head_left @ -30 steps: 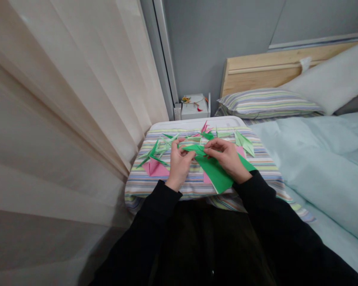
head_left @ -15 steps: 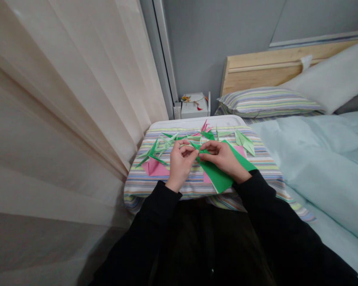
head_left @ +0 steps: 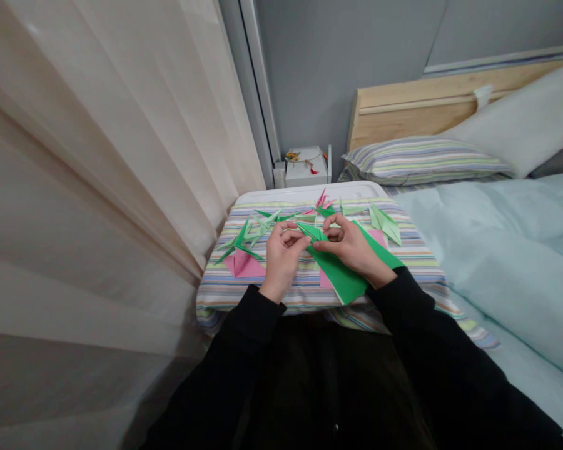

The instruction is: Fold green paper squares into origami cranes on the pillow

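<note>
A small folded piece of green origami paper [head_left: 313,233] is between my two hands above the table. My left hand [head_left: 282,257] pinches its left, lower edge between thumb and fingers. On the other side, my right hand [head_left: 349,250] has its thumb and curled fingers at the paper's right edge. Under the right hand lies a larger green paper sheet [head_left: 342,278], with pink paper [head_left: 325,280] showing from beneath it. Folded green cranes [head_left: 237,240] lie left of my left hand, beside a pink folded paper [head_left: 244,264].
A striped cloth [head_left: 281,300] covers the small table, whose white rim [head_left: 304,194] shows at the back. Near that rim are a pink crane [head_left: 323,200] and a light green folded piece [head_left: 385,224]. A curtain [head_left: 122,156] hangs at left; a bed [head_left: 507,237] stands at right.
My right index finger has lifted and moved slightly right, leaving more of the small folded green paper showing. My left hand has barely moved.
</note>
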Tool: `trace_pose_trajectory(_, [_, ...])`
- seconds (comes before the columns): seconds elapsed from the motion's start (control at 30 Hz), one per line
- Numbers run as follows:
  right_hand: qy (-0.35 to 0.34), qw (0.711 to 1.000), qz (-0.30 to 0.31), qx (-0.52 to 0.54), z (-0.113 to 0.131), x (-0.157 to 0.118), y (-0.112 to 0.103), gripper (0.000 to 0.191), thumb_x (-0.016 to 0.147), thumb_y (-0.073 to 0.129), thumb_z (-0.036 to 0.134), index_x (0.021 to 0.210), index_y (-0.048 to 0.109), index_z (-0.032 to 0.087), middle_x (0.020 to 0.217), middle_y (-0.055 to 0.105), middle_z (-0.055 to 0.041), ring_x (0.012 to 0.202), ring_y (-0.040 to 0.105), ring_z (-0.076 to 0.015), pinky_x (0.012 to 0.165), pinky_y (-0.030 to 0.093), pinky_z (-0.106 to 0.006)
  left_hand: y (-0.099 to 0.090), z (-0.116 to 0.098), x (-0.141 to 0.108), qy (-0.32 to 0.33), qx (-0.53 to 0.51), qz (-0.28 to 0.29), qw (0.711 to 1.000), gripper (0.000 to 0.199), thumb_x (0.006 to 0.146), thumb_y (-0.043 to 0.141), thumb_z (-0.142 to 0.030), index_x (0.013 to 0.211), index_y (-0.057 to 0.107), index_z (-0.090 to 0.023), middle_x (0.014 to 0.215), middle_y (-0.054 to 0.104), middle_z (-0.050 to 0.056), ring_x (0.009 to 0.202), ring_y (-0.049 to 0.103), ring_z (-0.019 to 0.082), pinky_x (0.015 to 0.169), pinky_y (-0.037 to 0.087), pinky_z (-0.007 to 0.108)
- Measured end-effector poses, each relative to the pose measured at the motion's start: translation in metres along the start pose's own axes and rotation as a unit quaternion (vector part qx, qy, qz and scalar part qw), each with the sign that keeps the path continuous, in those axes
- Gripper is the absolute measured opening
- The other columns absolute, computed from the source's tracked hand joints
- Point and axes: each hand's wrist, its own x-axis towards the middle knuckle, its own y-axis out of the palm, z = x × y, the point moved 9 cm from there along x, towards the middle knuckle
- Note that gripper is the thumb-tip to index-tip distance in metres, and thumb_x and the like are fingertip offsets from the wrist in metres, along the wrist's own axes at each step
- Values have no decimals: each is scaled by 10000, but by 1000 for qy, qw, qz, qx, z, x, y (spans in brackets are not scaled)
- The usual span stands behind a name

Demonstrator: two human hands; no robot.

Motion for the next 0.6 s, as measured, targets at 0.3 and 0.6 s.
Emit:
trace_pose_trajectory(0.3, [-40,999,-29,19,11,-4,-5,419,718,851,329,886,475,251,735,548,67,632,536,-134,600,389,-281,13,10,5,-51,-25,73,996,231,687,834,-270,717,626,-172,677,595,-24,638,549,102,636,439,239])
trace_pose_trajectory(0.6, [-16,1000,-12,18,9,-4,-1,408,728,839,303,877,461,261,662,552,76,570,502,-140,562,338,-289,12,7,3,-55,-43,66,995,227,686,829,-263,667,619,-178,646,572,-24,603,509,97,583,403,235])
